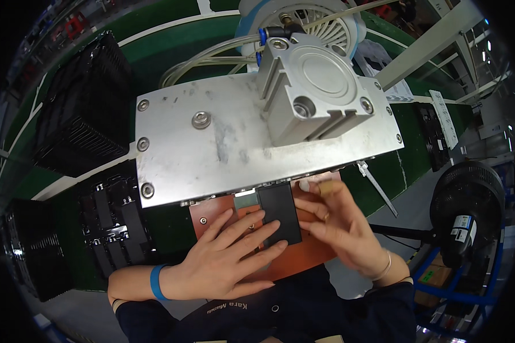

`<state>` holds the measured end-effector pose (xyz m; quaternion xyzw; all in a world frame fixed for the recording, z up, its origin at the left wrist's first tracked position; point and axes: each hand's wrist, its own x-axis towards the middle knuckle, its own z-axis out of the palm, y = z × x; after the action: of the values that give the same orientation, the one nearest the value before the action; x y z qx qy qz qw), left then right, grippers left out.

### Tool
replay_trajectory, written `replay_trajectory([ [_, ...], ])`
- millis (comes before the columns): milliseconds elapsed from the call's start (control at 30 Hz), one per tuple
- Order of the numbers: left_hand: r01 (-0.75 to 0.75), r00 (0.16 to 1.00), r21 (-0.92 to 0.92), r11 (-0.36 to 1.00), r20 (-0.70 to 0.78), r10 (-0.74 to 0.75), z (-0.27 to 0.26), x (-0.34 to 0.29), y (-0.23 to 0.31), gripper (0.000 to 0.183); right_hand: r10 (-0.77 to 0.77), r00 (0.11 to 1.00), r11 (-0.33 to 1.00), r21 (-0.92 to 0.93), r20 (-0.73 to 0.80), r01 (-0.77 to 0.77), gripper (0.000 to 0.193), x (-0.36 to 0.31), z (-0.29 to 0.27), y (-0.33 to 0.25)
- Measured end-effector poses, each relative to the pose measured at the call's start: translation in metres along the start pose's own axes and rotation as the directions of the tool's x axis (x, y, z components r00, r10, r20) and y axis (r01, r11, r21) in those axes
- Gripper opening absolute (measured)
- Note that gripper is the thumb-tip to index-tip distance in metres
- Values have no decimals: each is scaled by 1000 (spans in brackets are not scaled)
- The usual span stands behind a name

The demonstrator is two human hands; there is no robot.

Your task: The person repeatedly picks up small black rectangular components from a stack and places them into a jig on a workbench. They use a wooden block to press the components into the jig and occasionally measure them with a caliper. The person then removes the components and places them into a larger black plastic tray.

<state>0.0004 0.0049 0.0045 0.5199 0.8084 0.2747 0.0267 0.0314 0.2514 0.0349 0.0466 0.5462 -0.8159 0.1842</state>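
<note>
A flat black rectangular piece (280, 220) lies partly under the front edge of a metal press plate (223, 154), on an orange base (303, 257). My left hand (229, 260) is open and flat, fingers spread over the base, fingertips on the black piece's left side. By the piece's right edge is my right hand (343, 231), fingers bent but apart, with thumb and middle fingertip at that edge. Its index finger, with a white cover (304, 186) at the tip, reaches to the press's front edge. What lies beneath the press is hidden.
A silver air cylinder (315, 86) with clear hoses tops the press. Stacked black trays (86, 108) and a tray of black parts (117, 223) stand left. To the right are a caliper (379, 188) and a black fan (466, 200); a white fan (326, 28) is behind.
</note>
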Motion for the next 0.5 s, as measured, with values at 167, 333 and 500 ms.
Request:
replay_trajectory([
  [167,-77,971,-67,995,-231,60,-2,-3,-1,40,50,995,934,-348,-90,-79,33,19,-4,-3],
  [333,6,914,-292,956,-387,-124,-3,-5,-3,18,-128,988,951,-293,-85,98,35,-11,-10,17],
  [500,74,945,-549,833,-229,-235,-7,-8,2,18,-419,906,868,-318,-57,381,28,-24,9,23],
])
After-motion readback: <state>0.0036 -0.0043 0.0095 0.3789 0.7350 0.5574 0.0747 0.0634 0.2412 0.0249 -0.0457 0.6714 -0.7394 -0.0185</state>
